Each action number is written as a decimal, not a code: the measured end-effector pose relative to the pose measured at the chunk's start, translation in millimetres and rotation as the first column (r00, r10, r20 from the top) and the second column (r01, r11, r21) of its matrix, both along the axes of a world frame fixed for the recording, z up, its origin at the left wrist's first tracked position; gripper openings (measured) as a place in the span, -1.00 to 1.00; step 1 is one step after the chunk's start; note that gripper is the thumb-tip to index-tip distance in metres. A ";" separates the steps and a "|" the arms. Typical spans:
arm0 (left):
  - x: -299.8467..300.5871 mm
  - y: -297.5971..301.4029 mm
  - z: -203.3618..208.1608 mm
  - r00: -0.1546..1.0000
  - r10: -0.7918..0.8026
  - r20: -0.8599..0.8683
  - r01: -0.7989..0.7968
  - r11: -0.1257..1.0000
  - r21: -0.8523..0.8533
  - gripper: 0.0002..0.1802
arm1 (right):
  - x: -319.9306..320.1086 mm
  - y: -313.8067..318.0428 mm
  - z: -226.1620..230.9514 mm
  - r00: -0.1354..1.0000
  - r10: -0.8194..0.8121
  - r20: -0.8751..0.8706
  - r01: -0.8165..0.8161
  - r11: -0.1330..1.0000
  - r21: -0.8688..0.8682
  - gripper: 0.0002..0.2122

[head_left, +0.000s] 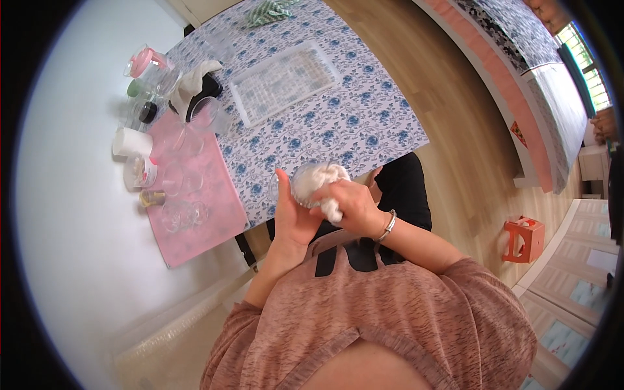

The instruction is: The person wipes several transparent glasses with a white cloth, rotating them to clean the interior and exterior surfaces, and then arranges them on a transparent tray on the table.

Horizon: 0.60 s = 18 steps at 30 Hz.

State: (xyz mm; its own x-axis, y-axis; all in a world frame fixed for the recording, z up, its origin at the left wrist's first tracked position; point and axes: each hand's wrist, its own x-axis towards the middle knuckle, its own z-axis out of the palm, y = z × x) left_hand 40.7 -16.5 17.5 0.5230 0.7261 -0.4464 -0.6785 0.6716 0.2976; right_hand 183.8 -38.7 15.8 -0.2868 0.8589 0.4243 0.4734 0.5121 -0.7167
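Observation:
Over the near edge of the table, my left hand [290,218] cradles a clear glass vessel [300,177], thumb pointing up along its side and the other fingers mostly hidden. My right hand [354,203], with a bracelet at the wrist, grips a white cloth [322,182]. The bunched cloth presses against the glass, and part of it hangs below my fingers. Cloth and hands cover much of the vessel, so its exact kind cannot be made out.
A pink mat [195,224] at the left bears several clear glasses. Jars, a white paper roll [132,142] and a black tissue holder [207,88] stand behind. A clear tray [286,84] lies on the flowered tablecloth [364,123]. An orange stool [523,239] stands right.

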 end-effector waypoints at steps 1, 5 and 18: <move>-3.7 3.3 -2.2 0.998 -0.009 0.063 0.010 1.000 -0.021 -0.23 | -0.6 0.7 0.4 0.997 0.069 0.021 -0.071 0.995 0.073 -0.75; -1.2 1.7 -8.1 0.988 0.116 -0.099 -0.111 0.992 0.056 -0.41 | -11.9 -2.3 0.8 0.958 0.026 -0.287 -0.052 0.995 -0.085 -0.79; -6.3 -0.9 -12.9 0.976 0.031 -0.213 0.041 0.945 0.326 -0.51 | -8.0 -4.5 14.9 0.651 -0.397 -0.647 -0.180 0.747 -0.640 -0.86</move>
